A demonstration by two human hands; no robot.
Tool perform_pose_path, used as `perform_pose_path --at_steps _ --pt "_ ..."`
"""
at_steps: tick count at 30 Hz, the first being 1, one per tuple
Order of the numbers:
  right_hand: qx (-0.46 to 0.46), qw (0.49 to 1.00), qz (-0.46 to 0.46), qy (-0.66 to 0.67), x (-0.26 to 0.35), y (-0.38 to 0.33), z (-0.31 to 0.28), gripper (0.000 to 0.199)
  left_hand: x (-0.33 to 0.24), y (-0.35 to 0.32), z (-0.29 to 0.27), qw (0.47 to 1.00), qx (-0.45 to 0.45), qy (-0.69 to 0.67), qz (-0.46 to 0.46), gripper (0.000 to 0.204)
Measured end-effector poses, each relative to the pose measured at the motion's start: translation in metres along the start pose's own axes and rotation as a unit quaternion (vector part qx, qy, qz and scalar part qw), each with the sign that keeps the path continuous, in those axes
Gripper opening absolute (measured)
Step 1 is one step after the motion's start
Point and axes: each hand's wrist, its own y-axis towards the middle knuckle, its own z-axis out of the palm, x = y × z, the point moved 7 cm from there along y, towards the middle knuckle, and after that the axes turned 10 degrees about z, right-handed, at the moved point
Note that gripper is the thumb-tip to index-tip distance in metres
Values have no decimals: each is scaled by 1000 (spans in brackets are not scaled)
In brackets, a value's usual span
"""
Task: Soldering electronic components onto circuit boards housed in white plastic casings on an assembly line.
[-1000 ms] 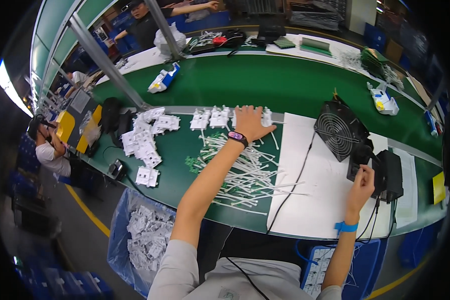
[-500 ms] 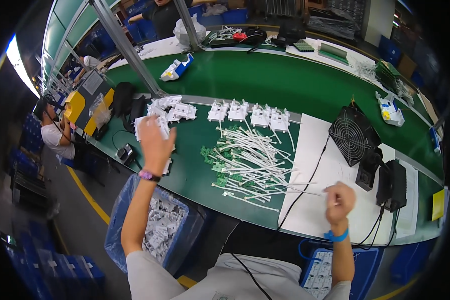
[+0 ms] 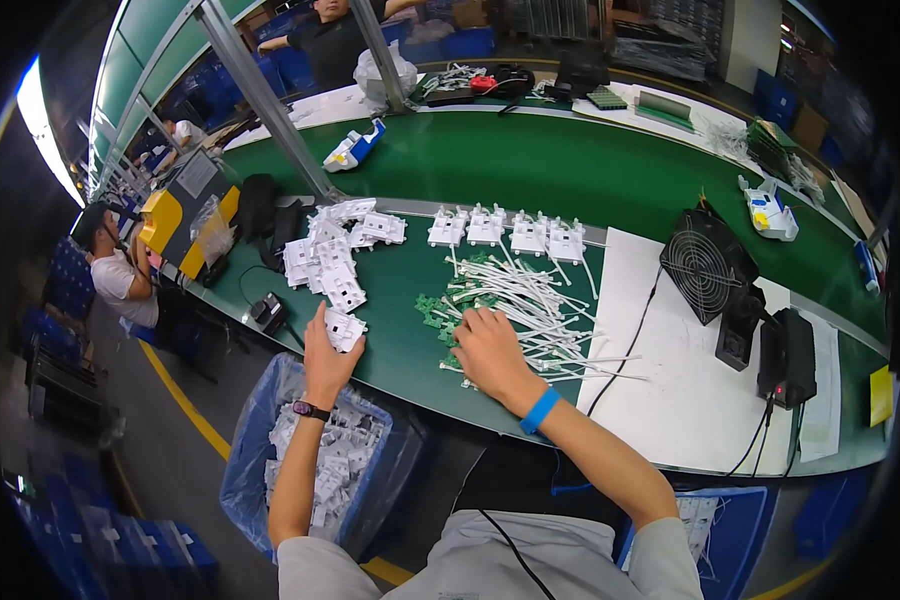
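My left hand (image 3: 327, 362) is at the bench's near edge, thumb and fingers closed around the sides of a white plastic housing (image 3: 344, 330). Beyond it lies a heap of similar white housings (image 3: 322, 262). My right hand (image 3: 492, 352) reaches into a pile of small green circuit boards (image 3: 435, 312) with white cables (image 3: 530, 305). Its fingers are bent together over the boards, and the fingertips hide whatever they pinch. Behind the pile, several white housings (image 3: 485, 226) stand in a row, some with cables trailing from them.
A blue bin (image 3: 378, 470) lined with plastic holds white parts below the bench. To the right are a black fan (image 3: 708, 262) and a black power box (image 3: 785, 360) on white sheeting. A green conveyor (image 3: 570, 150) carries blue-and-white units. A co-worker (image 3: 120, 275) sits at far left.
My left hand has moved from the housing heap toward the near edge, with a housing in it. My right hand has swung left from the white sheet onto the board pile.
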Motion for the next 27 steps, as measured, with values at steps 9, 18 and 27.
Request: perform_pose_path --at_steps 9,18,27 --pt "-67 943 167 281 -37 14 -58 20 -53 0 -19 975 -74 -210 2 81" --pt "-268 744 228 569 -106 25 -129 25 -144 36 42 543 99 -811 -195 70" --pt "-296 730 192 585 -91 26 -168 22 -207 52 57 432 128 -866 -215 73"
